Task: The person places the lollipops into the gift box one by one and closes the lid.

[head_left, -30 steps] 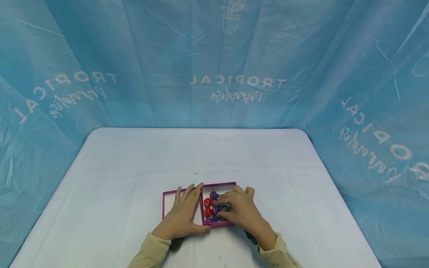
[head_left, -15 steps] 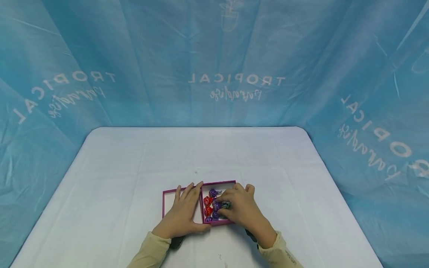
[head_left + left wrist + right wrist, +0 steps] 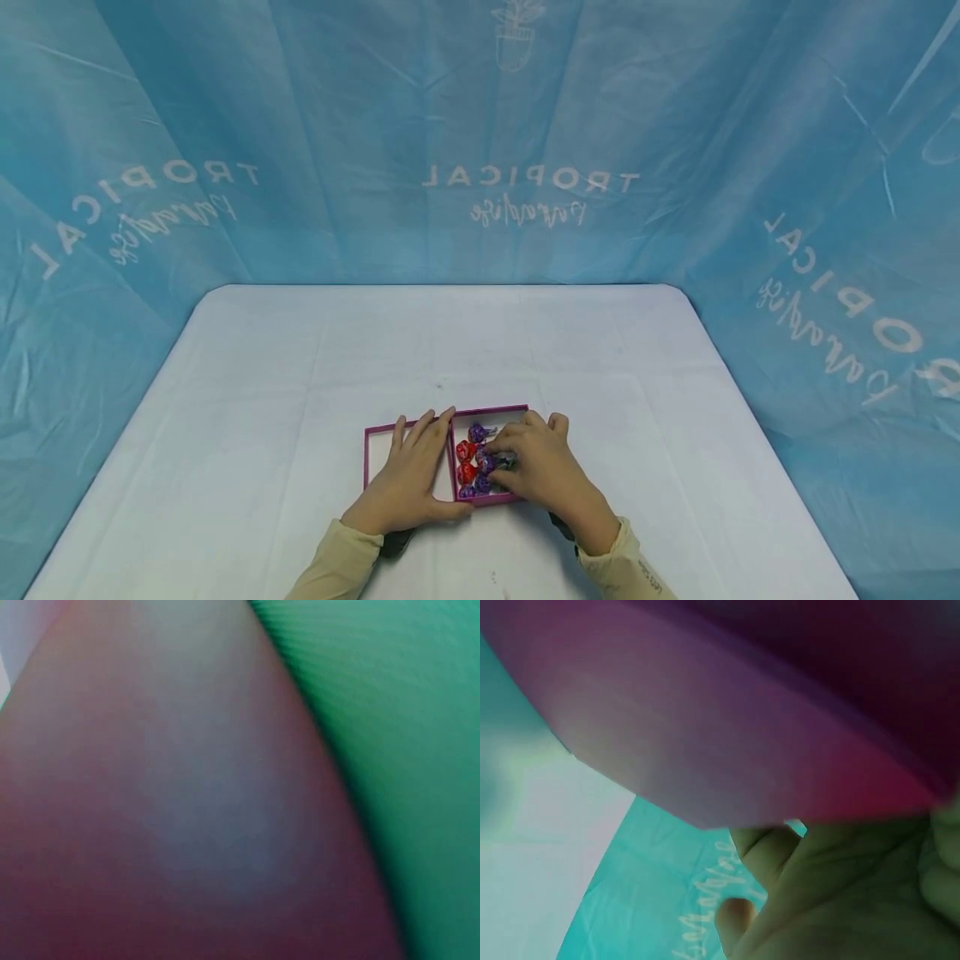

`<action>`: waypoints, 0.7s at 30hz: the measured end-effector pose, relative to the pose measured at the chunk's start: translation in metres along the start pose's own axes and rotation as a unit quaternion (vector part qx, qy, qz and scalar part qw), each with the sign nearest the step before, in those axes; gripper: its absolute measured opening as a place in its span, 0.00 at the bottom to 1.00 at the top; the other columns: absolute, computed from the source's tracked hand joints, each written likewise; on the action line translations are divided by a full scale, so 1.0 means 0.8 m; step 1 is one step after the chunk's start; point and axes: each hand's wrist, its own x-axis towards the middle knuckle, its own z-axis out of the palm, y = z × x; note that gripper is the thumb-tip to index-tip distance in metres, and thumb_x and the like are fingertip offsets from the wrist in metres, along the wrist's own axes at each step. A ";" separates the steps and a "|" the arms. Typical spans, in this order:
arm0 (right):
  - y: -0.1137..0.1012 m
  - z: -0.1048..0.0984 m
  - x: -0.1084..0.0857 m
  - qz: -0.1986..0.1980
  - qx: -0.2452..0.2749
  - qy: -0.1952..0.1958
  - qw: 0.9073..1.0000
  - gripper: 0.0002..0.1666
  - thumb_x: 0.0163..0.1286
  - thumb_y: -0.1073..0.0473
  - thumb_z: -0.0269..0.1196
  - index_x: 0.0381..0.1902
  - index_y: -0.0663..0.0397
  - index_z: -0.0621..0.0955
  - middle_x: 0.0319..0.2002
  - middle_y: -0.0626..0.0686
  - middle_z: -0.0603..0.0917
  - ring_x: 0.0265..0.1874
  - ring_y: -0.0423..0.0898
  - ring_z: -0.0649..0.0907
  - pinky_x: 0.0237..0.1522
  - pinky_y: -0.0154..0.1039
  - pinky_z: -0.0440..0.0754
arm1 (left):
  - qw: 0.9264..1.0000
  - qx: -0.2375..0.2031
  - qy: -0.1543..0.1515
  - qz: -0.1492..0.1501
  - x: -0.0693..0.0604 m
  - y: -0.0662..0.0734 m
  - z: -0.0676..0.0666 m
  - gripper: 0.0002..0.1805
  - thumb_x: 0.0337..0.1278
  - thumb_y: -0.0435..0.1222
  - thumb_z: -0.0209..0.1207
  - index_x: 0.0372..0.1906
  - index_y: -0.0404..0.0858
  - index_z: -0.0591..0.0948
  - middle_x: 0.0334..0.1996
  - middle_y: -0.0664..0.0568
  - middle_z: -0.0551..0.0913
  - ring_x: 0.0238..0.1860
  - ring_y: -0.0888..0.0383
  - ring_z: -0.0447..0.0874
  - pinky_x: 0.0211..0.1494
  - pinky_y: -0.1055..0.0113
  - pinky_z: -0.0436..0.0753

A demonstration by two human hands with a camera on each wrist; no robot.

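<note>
In the head view, a shallow magenta-edged box (image 3: 491, 410) with a white inside lies near the front of the white table, in two halves side by side. Several lollipops in red (image 3: 466, 473) and purple (image 3: 477, 432) wrappers sit in its right half. My left hand (image 3: 405, 482) lies across the left half, fingers extended to the back rim and thumb along the front wall. Over the right half, my right hand (image 3: 543, 467) pinches a purple lollipop (image 3: 488, 463) between thumb and forefinger; its palm hides the box's right side. The left wrist view is mostly blurred skin.
A white cloth covers the table (image 3: 420, 342), with its rounded far corners against a blue printed curtain (image 3: 480, 108). The curtain also hangs at both sides. In the right wrist view, a magenta wall (image 3: 690, 735) of the box fills the upper part.
My right thumb and forefinger have shifted slightly, so more of the purple lollipops shows between and beside them. The left hand and the box have stayed in place.
</note>
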 end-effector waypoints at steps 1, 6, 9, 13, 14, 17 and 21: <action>0.002 -0.003 -0.001 -0.002 0.005 0.001 1.000 0.19 0.48 0.42 0.80 0.41 0.33 0.91 0.40 0.33 0.87 0.39 0.38 0.73 0.46 0.53 0.57 | 1.000 -0.003 0.002 0.002 0.001 0.000 0.001 0.74 0.36 0.71 0.69 0.82 0.39 0.45 0.77 0.46 0.62 0.79 0.42 0.50 0.78 0.34 0.38; 0.014 -0.032 0.001 0.009 0.031 0.027 0.999 0.24 0.55 0.38 0.76 0.49 0.37 0.89 0.49 0.39 0.87 0.48 0.41 0.78 0.52 0.59 0.58 | 1.000 -0.004 -0.006 -0.002 0.002 -0.002 0.002 0.74 0.37 0.71 0.68 0.82 0.40 0.43 0.77 0.46 0.61 0.80 0.43 0.48 0.78 0.34 0.37; 0.027 -0.060 0.010 0.047 0.032 0.058 0.997 0.30 0.60 0.36 0.71 0.57 0.42 0.86 0.58 0.45 0.84 0.60 0.47 0.78 0.56 0.62 0.58 | 1.000 0.012 0.001 -0.002 0.001 -0.008 -0.005 0.75 0.35 0.72 0.69 0.82 0.41 0.44 0.76 0.46 0.64 0.79 0.43 0.50 0.78 0.35 0.38; 0.052 -0.098 0.020 0.135 0.013 0.087 0.987 0.38 0.66 0.32 0.64 0.65 0.50 0.80 0.68 0.55 0.77 0.71 0.56 0.70 0.59 0.67 0.56 | 0.999 0.043 0.020 0.012 0.002 -0.014 -0.013 0.76 0.32 0.74 0.68 0.82 0.40 0.45 0.74 0.46 0.66 0.79 0.43 0.52 0.79 0.37 0.40; 0.059 -0.105 0.020 0.159 0.010 0.087 0.983 0.41 0.67 0.31 0.61 0.67 0.52 0.78 0.70 0.57 0.75 0.72 0.58 0.67 0.60 0.68 0.54 | 0.998 0.050 0.023 0.015 0.002 -0.014 -0.014 0.76 0.32 0.75 0.67 0.82 0.39 0.44 0.75 0.46 0.66 0.79 0.43 0.51 0.79 0.37 0.40; 0.080 -0.119 0.020 0.208 -0.001 0.076 0.975 0.47 0.70 0.27 0.55 0.71 0.56 0.73 0.73 0.62 0.68 0.76 0.61 0.60 0.61 0.70 0.52 | 0.996 0.072 0.042 0.020 0.003 -0.013 -0.018 0.74 0.38 0.75 0.63 0.82 0.38 0.43 0.78 0.46 0.61 0.80 0.43 0.48 0.79 0.38 0.40; 0.100 -0.125 0.007 0.247 -0.014 0.064 0.967 0.52 0.70 0.24 0.49 0.75 0.59 0.67 0.77 0.64 0.59 0.78 0.65 0.53 0.62 0.73 0.49 | 0.992 0.102 0.070 0.011 0.008 -0.014 -0.037 0.65 0.48 0.72 0.59 0.82 0.40 0.48 0.80 0.44 0.52 0.81 0.41 0.44 0.78 0.35 0.40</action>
